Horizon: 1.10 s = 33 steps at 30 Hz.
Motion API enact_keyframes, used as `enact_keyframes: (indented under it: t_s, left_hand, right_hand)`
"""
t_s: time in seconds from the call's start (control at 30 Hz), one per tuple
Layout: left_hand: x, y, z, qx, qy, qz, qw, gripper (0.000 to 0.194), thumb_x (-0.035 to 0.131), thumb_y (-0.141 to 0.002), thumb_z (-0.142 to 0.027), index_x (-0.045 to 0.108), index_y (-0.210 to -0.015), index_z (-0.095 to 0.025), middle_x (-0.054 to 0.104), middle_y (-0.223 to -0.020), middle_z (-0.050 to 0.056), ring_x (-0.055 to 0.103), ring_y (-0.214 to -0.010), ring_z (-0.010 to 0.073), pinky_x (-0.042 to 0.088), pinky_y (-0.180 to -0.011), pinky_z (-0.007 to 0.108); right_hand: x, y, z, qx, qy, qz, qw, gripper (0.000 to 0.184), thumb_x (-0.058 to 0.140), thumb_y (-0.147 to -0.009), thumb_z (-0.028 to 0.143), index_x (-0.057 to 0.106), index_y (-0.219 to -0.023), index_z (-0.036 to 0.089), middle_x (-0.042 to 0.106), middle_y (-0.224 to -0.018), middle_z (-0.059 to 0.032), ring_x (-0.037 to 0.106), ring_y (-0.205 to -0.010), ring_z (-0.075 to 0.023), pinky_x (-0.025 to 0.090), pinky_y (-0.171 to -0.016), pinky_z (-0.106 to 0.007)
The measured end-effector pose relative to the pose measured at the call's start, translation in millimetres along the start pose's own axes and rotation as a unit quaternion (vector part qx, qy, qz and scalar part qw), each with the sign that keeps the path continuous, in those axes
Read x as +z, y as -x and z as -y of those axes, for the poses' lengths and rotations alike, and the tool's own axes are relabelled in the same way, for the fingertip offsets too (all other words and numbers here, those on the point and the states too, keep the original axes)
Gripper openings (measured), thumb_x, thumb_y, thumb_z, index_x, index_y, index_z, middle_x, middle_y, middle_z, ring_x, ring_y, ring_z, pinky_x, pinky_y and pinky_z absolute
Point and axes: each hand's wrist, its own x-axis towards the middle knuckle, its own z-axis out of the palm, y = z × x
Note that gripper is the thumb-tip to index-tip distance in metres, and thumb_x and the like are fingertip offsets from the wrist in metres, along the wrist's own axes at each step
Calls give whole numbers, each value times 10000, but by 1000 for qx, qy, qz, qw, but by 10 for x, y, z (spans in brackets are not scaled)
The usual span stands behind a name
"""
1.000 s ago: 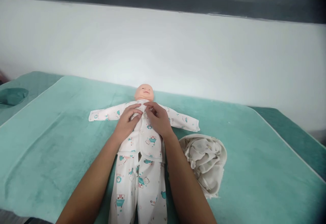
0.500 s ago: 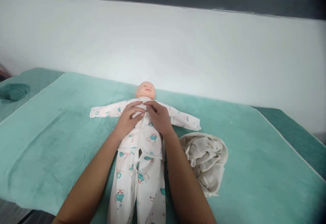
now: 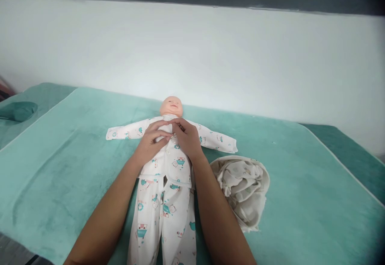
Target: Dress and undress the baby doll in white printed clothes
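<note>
A baby doll (image 3: 171, 107) lies on its back, dressed in a white printed shirt (image 3: 179, 168) with its sleeves stretched out to both sides. Matching printed pants (image 3: 177, 225) cover its legs. At the upper chest, my left hand (image 3: 151, 141) pinches the shirt's front edge, thumb and fingers near the middle line. Close against it, my right hand (image 3: 187, 136) has its fingers curled on the same front edge. The fastening under my fingertips is mostly hidden. Below them the shirt front lies closed, parting slightly at the hem.
A crumpled cream cloth item (image 3: 243, 188) lies right of the doll, beside my right forearm. Green fabric (image 3: 75, 168) covers the table. At its far left is a face-shaped hole (image 3: 18, 111). A white wall (image 3: 192, 56) rises behind.
My fingers have shifted slightly at the chest, with the right index finger drawn closer to the left fingertips. The doll and the cream cloth stay where they were.
</note>
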Motion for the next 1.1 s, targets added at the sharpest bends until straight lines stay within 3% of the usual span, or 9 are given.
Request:
enact_keyframes:
  t_s: [0.17, 0.4, 0.57, 0.7, 0.87, 1.1]
  left_hand:
    - [33, -5, 13, 12, -25, -19, 999, 221, 560, -981, -319, 742, -1095, -267, 542, -1453, 78, 470, -1396, 240, 354, -1202, 476]
    - [31, 16, 14, 19, -16, -29, 999, 194, 574, -968, -304, 751, -1039, -267, 611, -1372, 76, 533, -1330, 246, 400, -1165, 472]
    - [34, 22, -2, 30, -33, -19, 999, 198, 576, -965, -292, 772, -962, -265, 630, -1349, 66, 532, -1319, 244, 399, -1155, 458]
    - [22, 7, -21, 13, 29, -49, 998, 217, 570, -973, -330, 772, -1019, -268, 634, -1327, 73, 571, -1279, 234, 435, -1128, 429]
    - [8, -1, -45, -16, 51, -40, 998, 255, 558, -982, -358, 795, -1009, -267, 650, -1309, 66, 581, -1267, 235, 428, -1132, 420]
    - [21, 12, -24, 5, 12, -39, 999, 232, 577, -970, -333, 800, -1008, -280, 645, -1326, 63, 575, -1278, 237, 439, -1127, 431]
  right_hand:
    - [18, -6, -31, -2, 4, -17, 1000, 239, 527, -911, 338, 733, -972, 234, 663, -761, 29, 564, -694, -155, 420, -699, -278]
    - [18, 14, -12, -50, 18, -2, 999, 281, 459, -965, 356, 711, -1038, 254, 716, -922, 8, 616, -827, -180, 448, -799, -303]
    - [12, 18, -13, -50, 16, 2, 999, 265, 468, -965, 363, 694, -1044, 249, 703, -907, 5, 606, -806, -176, 450, -782, -300]
    - [12, 10, -28, -47, 6, -4, 999, 268, 473, -963, 368, 696, -1046, 245, 682, -863, 9, 592, -799, -175, 446, -771, -292]
    - [20, -1, -26, -33, 3, -9, 999, 272, 471, -953, 360, 700, -1034, 238, 683, -857, 12, 590, -791, -174, 442, -768, -287]
    - [19, 4, -1, -22, 15, -5, 1000, 268, 470, -952, 358, 697, -1032, 241, 693, -884, 9, 595, -801, -174, 437, -786, -292]
